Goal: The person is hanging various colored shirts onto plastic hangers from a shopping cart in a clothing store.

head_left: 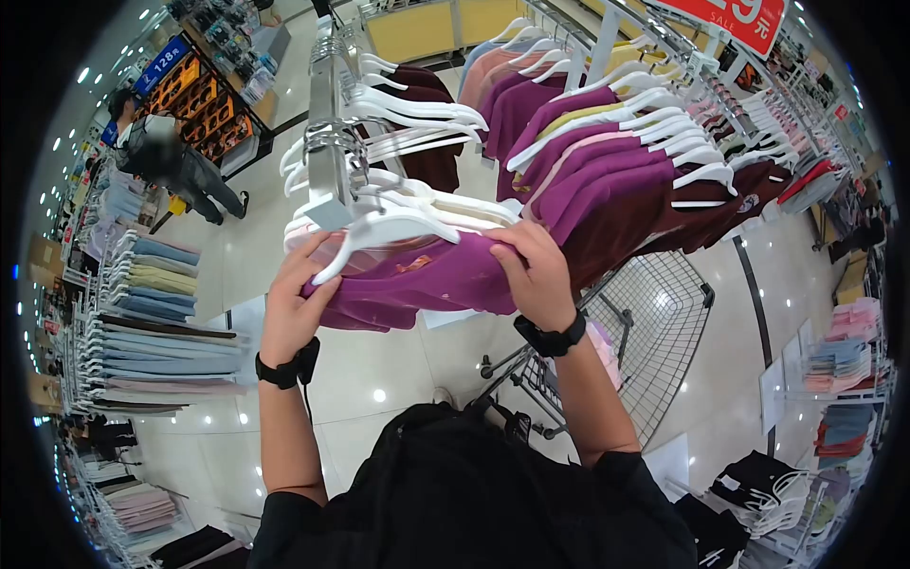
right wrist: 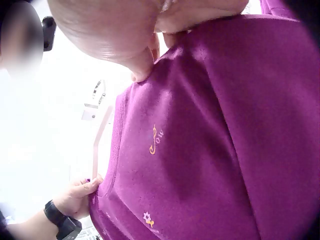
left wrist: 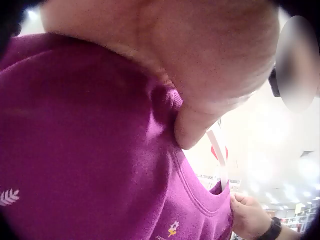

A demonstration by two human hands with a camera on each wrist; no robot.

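A purple garment (head_left: pixel 417 280) with small printed motifs hangs on a white hanger (head_left: pixel 393 228) at the near end of the rail. My left hand (head_left: pixel 296 299) pinches its shoulder on the left, thumb in front. At the opposite shoulder, my right hand (head_left: pixel 536 270) grips the fabric near the neckline. The left wrist view has the purple cloth (left wrist: pixel 95 125) below the left hand (left wrist: pixel 175 55), its thumb pressed at the collar. In the right wrist view the right hand (right wrist: pixel 125 35) holds the top edge of the cloth (right wrist: pixel 200 130); the fingers behind it are partly hidden.
A metal rail (head_left: pixel 327 104) carries more white hangers behind the garment. Purple and dark clothes (head_left: pixel 607 204) hang at the right, above a wire shopping cart (head_left: pixel 654 322). Folded trousers (head_left: pixel 166 351) hang at the left. A person (head_left: pixel 171 156) stands in the aisle at the upper left.
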